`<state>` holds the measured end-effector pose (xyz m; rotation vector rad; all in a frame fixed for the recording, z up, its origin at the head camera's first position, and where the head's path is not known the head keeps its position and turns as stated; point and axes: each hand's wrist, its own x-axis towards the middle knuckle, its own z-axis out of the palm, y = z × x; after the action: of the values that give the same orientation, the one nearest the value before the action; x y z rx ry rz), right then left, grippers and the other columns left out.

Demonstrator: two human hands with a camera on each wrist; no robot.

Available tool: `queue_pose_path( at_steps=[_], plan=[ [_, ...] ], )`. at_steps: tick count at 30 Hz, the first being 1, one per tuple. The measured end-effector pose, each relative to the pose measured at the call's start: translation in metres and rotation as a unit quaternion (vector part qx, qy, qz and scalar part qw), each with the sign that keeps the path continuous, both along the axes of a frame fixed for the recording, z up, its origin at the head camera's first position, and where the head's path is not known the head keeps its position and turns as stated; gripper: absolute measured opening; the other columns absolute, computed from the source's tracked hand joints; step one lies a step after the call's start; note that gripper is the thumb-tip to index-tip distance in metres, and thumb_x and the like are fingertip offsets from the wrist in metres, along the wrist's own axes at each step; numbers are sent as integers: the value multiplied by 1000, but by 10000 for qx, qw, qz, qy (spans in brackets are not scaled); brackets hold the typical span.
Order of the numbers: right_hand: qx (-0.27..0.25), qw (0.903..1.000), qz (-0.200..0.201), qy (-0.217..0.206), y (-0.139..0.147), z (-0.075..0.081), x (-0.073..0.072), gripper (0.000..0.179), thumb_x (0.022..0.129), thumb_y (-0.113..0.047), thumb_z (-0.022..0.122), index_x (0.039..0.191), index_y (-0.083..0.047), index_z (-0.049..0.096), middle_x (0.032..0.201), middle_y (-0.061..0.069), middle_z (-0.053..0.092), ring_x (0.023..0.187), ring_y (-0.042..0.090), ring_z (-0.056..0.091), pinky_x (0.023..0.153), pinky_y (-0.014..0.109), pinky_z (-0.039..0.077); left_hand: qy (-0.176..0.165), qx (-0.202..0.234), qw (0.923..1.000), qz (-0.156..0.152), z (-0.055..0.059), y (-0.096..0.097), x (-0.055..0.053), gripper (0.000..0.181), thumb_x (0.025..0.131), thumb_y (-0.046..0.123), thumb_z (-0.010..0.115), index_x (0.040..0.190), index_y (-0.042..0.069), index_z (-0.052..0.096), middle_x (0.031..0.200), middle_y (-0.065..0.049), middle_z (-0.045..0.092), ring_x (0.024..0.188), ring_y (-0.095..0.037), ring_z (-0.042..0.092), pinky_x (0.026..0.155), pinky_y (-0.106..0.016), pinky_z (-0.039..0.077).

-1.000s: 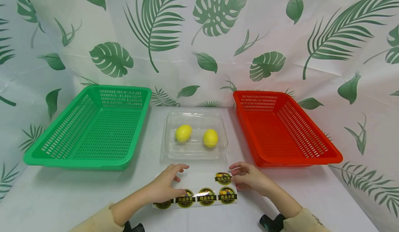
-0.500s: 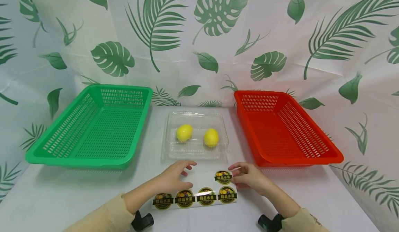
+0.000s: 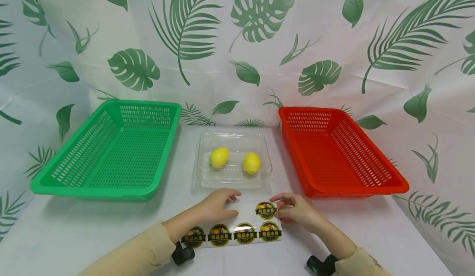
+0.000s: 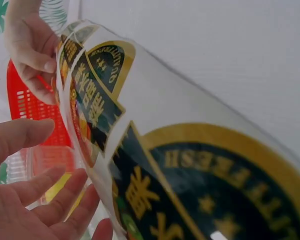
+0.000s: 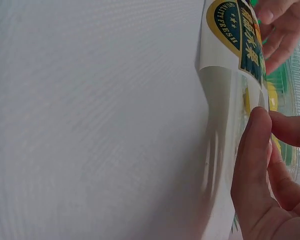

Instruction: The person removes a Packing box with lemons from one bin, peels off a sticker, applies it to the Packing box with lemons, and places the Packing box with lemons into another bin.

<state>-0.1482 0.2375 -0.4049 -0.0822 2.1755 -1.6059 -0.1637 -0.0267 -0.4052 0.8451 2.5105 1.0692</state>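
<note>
A sheet of round fruit stickers (image 3: 246, 218) shows a row of several black-and-gold labels along its near edge and one label at the far right. My right hand (image 3: 298, 213) pinches the sheet's right edge between thumb and fingers; in the right wrist view the thumb (image 5: 255, 155) presses against that edge. Over the sheet's left part, my left hand (image 3: 217, 206) hovers with fingers spread and thumb apart, holding nothing. In the left wrist view, its fingers (image 4: 65, 200) are near the sheet's edge; contact cannot be told. Behind stands a clear clamshell box (image 3: 230, 181) containing two lemons (image 3: 219, 157).
A green plastic basket (image 3: 157, 187) stands at the left and a red basket (image 3: 356, 191) at the right, both with nothing visible inside. A leaf-printed curtain (image 3: 274, 82) hangs behind the white table (image 3: 111, 230).
My left hand has moved right and slightly away from me over the sheet, uncovering the leftmost label. The right hand stays at the sheet's right edge.
</note>
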Motion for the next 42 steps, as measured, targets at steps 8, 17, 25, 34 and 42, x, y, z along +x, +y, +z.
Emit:
queue_pose_path(
  at_steps=[8,17,25,34,42],
  plan=[
    [3,9998,99,160,-3,1,3,39,77,1,64,113,11,53,79,4,52,69,14,55,65,30,53,-72,-190,9997,-136,1,9,-7,40,80,16,67,116,0,59,106,-11,62,98,-26,57,87,-34,45],
    [-56,9996,212,182,-7,-1,2,40,78,1,63,115,11,51,79,4,52,69,15,55,64,31,53,-112,-408,9982,-418,3,21,-12,44,77,21,72,116,5,59,109,-9,61,102,-23,55,89,-31,43],
    [-77,9993,300,230,-6,1,3,39,80,-1,62,114,12,50,77,4,52,67,15,54,61,27,52,-435,-122,9984,-347,4,28,-17,42,71,9,76,109,6,59,92,-5,60,83,-17,54,74,-25,44],
    [196,9987,300,349,-9,0,0,33,84,-7,61,113,9,54,78,3,55,65,15,56,58,26,50,-578,55,9975,-403,0,33,-18,45,66,-2,74,107,6,58,90,-5,60,80,-16,54,68,-23,43],
    [205,9980,376,465,-10,1,-1,33,85,-9,61,113,7,57,90,8,58,76,16,57,64,30,52,-564,102,9974,-444,-1,35,-19,48,64,-5,73,109,7,60,89,-4,61,80,-15,55,68,-23,44]
  ],
)
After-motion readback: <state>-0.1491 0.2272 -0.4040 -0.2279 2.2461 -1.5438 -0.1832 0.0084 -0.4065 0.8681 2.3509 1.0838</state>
